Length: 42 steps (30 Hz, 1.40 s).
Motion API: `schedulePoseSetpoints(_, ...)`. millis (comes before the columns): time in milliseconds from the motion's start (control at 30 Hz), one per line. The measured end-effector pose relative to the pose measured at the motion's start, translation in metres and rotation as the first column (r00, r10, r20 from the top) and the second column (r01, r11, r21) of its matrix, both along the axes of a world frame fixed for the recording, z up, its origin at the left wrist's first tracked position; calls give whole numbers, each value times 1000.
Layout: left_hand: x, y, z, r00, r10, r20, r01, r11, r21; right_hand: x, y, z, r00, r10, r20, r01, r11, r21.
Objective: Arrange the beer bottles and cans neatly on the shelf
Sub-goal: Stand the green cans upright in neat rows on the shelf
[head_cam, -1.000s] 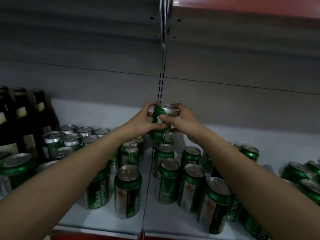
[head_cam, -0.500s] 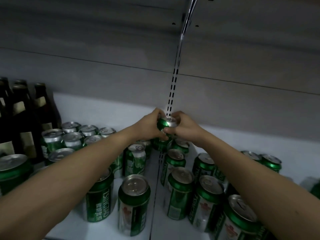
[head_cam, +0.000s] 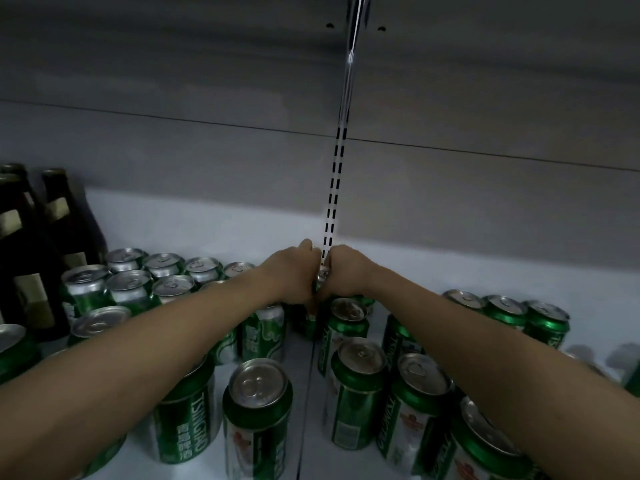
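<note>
green can in both hands' grip

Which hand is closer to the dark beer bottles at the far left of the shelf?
Left. The left hand grips the left side of a green can near the back of the shelf, toward the beer bottles; the right hand grips its far side.

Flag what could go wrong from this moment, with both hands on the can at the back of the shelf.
Both forearms reach over upright cans; the left hand and right hand grip the held can, so on withdrawal an arm could tip the front can. The can is mostly hidden, so it might be set down against its neighbour.
</note>
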<state>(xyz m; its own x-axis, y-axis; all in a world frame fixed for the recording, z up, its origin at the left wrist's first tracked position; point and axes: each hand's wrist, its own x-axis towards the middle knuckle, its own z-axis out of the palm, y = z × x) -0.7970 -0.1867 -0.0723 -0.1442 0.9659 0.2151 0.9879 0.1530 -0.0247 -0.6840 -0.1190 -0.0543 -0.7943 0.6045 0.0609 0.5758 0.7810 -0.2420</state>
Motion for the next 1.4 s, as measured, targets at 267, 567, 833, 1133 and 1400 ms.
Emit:
schedulePoseSetpoints(267,11,-4,-5,986,125,-109,-129,991,-38,9,-3,5,997,6,-76,-8,1000,-22)
schedulePoseSetpoints(567,64,-12,51,915,-133,382,26,962,273,108,7,46,888,-154,-433,90,982,-166)
schedulePoseSetpoints(833,144,-6,72,894,-214,394,85,944,320,220,10,82,869,-123,-479,139,990,-1)
schedulePoseSetpoints(1133,256,20,73,838,-367,403,267,921,284,333,11,91,850,-175,-497,212,977,18)
schedulePoseSetpoints(1400,342,46,54,767,-423,483,390,904,173,411,27,71,853,-208,-479,218,975,-35)
